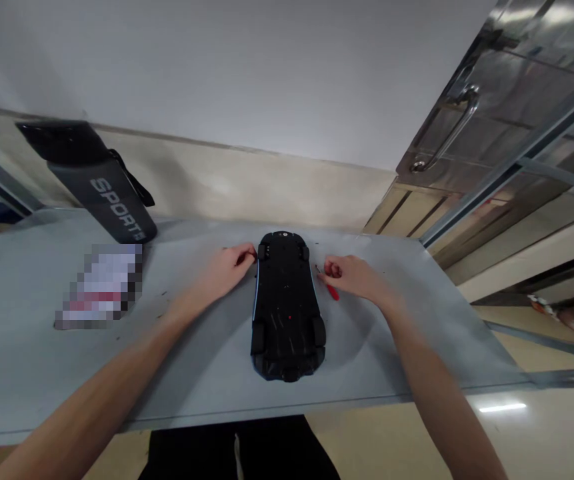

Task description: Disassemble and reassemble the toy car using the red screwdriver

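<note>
Background: pale wall (247, 73), beyond the toy car (287, 287)
Support: grey tabletop (191, 387), beneath the car and extending on both sides of it
Bottle (101, 183): dark, lettered SPORT, left of the car and beyond it, by the wall
Blurred item (101, 287): left of the car, content masked
Left hand (221, 270): beside the car's far left wheel (261, 252), the nearer of the two hands; fingers curled, thumb and forefinger narrowed together; whether they pinch the car cannot be told
Car, position: between the hands, to the right of the left one; long axis running from the wearer's side towards the wall
Car, appearance: upside down, black underside uppermost, four dark wheels, pale streaks, one small red spot, thin blue edge on its left
Screwdriver (333, 292): red handle, just right of the car
Right hand (357, 275): right of the car and apart from it, fingers curled at the screwdriver; whether it is gripped cannot be told
Steel door (531, 87): far right of the car
</note>
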The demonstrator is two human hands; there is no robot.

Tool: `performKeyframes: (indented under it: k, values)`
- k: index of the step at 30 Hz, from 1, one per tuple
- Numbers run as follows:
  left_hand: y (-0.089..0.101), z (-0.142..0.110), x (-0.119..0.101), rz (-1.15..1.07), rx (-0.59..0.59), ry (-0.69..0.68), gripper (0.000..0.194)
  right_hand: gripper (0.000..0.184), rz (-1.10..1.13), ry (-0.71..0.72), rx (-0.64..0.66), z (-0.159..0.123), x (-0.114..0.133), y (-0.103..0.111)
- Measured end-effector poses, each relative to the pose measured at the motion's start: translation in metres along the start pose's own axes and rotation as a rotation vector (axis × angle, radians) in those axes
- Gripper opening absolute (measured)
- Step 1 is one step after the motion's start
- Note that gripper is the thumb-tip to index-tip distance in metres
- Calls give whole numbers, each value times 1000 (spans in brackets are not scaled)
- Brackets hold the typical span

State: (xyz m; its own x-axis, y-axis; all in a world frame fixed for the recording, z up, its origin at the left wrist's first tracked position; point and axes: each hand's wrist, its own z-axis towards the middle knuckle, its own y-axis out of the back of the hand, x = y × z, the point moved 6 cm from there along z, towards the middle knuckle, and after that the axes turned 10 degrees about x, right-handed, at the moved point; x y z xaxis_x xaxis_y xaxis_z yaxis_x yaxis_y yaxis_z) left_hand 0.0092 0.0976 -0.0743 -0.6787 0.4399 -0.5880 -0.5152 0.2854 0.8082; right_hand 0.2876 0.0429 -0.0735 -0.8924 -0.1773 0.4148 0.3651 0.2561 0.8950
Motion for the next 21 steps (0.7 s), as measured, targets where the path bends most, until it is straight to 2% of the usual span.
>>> performKeyframes:
  k: [5,9,13,21]
  values:
    - [-1,0,4,-24,-22,-4,21,28,-2,-21,80,-9,2,0]
    - [-3,2,9,-90,-53,-17,17,22,-11,-23,104,-13,3,-3]
    - [-5,3,12,-193,-96,3,26,16,-20,-44,107,-12,-2,-7]
    - [-14,2,10,-611,33,67,47,12,14,-23,93,-9,-4,-13]
